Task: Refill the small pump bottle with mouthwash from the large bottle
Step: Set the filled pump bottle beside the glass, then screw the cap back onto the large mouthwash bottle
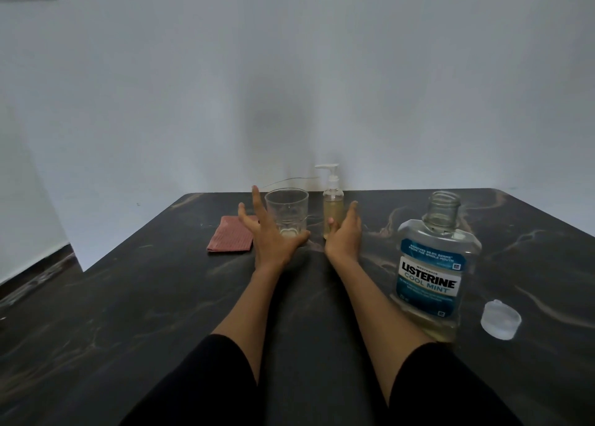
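Note:
The small pump bottle [333, 204] stands upright near the table's far edge, white pump on, pale yellow liquid in its lower part. My right hand [345, 236] is open, just in front of and right of its base, thumb close to it. The large mouthwash bottle [435, 271] stands uncapped at the right, only a shallow layer of liquid at its bottom. Its clear cap [500, 319] lies on the table to its right. My left hand [269, 232] is open with fingers spread, in front of a clear glass [287, 209].
A folded reddish cloth [229, 239] lies left of the glass. The dark marbled table [161, 313] ends at a pale wall behind the bottles, and its left edge drops to the floor.

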